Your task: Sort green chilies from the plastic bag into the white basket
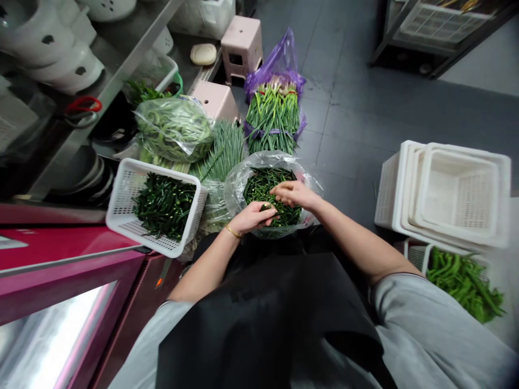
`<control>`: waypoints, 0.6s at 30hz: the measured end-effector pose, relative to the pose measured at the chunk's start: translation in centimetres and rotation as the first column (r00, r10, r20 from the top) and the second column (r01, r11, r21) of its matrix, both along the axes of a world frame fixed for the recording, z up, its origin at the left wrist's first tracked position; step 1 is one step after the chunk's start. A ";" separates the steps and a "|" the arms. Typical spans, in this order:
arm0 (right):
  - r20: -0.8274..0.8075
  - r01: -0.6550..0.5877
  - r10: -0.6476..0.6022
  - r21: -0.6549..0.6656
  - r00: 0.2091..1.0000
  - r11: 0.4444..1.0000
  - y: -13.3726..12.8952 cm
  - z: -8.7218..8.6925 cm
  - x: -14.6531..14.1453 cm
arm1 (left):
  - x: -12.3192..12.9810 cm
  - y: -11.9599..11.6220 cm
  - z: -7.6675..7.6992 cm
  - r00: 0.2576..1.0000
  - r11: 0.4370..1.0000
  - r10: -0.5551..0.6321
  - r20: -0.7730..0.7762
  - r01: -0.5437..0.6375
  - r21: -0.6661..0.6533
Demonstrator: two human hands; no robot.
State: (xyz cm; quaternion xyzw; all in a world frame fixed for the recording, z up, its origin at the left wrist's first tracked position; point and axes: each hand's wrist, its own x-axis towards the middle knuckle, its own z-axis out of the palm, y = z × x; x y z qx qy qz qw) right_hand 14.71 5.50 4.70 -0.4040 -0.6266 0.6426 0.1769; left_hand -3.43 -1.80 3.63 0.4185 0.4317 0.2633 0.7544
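Note:
A clear plastic bag [235, 189] stands open at the centre, holding thin green stems [259, 183]. Over its near left part, my left hand [254, 216] has its fingers curled round a small dark green piece [265, 206]. My right hand [292, 193] hovers just above and to the right, its fingers bent together over the stems; what they hold, if anything, is too small to make out. To the left, a white basket [125, 216] contains dark green cut pieces [164, 205]. Bundled green stalks [273, 116] lie on purple plastic [287, 48] beyond the bag.
Pink stools [243, 43] and a bagged bundle of greens [174, 127] stand at upper left. Stacked white baskets [462, 189] are on the right, above green peppers [466, 281]. A metal shelf with red-handled scissors [83, 105] runs along the left.

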 end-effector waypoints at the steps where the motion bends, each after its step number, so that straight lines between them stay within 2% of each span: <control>1: 0.048 -0.078 0.075 0.048 0.996 0.996 0.1 -0.2 -0.2 | -0.1 0.2 0.0 0.999 0.999 -0.025 -0.035 0.026 0.023; 2: 0.086 -0.133 0.123 0.115 0.989 0.984 0.0 -0.3 -0.5 | -0.2 0.3 -0.1 0.997 0.998 -0.041 -0.067 0.044 0.036; 4: 0.179 -0.171 0.120 0.308 0.977 0.936 -1.1 -0.3 -1.0 | -0.2 0.4 -0.4 0.991 0.998 -0.060 -0.118 0.062 0.020; 5: 0.250 -0.183 0.081 0.416 0.965 0.891 -2.0 -0.1 -1.2 | -0.1 0.4 -0.6 0.990 0.998 -0.063 -0.130 0.063 -0.008; 7: 0.416 -0.277 0.013 0.583 0.909 0.764 -4.5 0.7 -1.2 | 0.1 0.0 -1.0 0.992 0.996 -0.042 -0.117 0.032 -0.085; 9: 0.541 -0.433 0.039 0.625 0.840 0.649 -6.7 2.1 -0.7 | 0.0 -0.4 -1.3 0.995 0.988 0.046 -0.086 -0.059 -0.146; 11: 0.593 -0.577 0.189 0.578 0.783 0.577 -7.4 3.4 0.3 | -0.5 -0.6 -1.2 0.983 0.969 0.175 -0.051 -0.182 -0.169; 12: 0.608 -0.633 0.263 0.537 0.749 0.558 -6.8 3.7 0.9 | -1.0 -0.5 -1.0 0.973 0.957 0.232 -0.025 -0.232 -0.175; 13: 0.630 -0.660 0.291 0.492 0.720 0.567 -5.8 3.9 1.4 | -1.5 -0.4 -0.8 0.961 0.946 0.276 0.010 -0.270 -0.180; 15: 0.721 -0.588 0.124 0.438 0.681 0.681 -2.5 3.1 2.0 | -2.3 0.1 -0.2 0.939 0.934 0.328 0.101 -0.307 -0.184; 16: 0.780 -0.541 0.030 0.406 0.626 0.736 -0.7 2.3 2.1 | -2.6 0.4 0.0 0.929 0.933 0.340 0.144 -0.314 -0.179; 18: 0.886 -0.507 -0.030 0.292 0.463 0.811 2.2 0.3 1.9 | -2.7 1.1 0.3 0.911 0.928 0.365 0.191 -0.338 -0.158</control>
